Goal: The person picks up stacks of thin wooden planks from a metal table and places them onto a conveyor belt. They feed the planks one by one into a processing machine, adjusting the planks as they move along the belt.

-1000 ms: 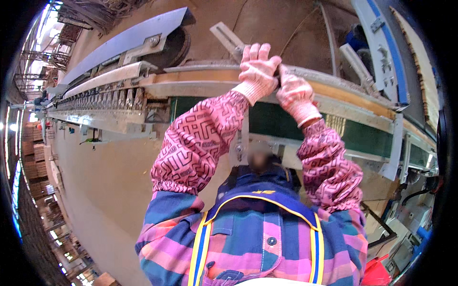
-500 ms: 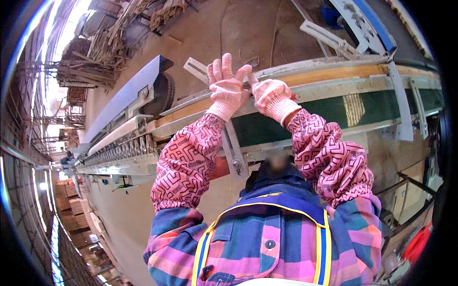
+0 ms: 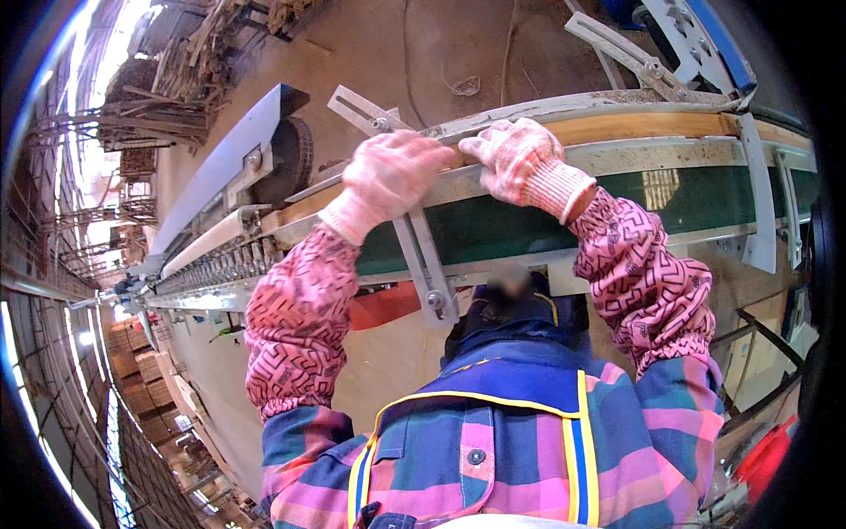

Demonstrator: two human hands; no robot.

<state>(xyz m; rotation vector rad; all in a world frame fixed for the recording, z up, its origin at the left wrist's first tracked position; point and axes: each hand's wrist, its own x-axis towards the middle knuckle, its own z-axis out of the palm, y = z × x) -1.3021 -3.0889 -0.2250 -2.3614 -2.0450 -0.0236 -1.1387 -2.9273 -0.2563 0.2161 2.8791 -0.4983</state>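
Both my hands wear pale pink knitted gloves, and they are raised over a long wooden strip (image 3: 608, 129) that lies along the machine's pale rail (image 3: 617, 156). My left hand (image 3: 392, 176) is smeared by motion. Its fingers point toward the other hand, and whether they grip anything does not show. Close by on the right, my right hand (image 3: 520, 160) is closed, its fingers curled and fingertips drawn together at the strip. Anything inside that fist is hidden. A small gap separates the two hands. Below my left wrist, a slotted metal bracket (image 3: 421, 260) crosses the green belt (image 3: 564, 220).
At left are a blue-grey guard (image 3: 220, 163), a dark wheel (image 3: 286, 159) and a row of rollers (image 3: 211, 260). Another slotted bracket (image 3: 357, 108) juts out beyond the rail. A white upright plate (image 3: 760, 194) stands at right. Scrap wood (image 3: 176, 79) is piled on the far floor.
My left hand has moved left and down, its spread, raised fingers now lowered. My right hand has shifted slightly right, and its extended finger has curled in. The hands have drawn apart.
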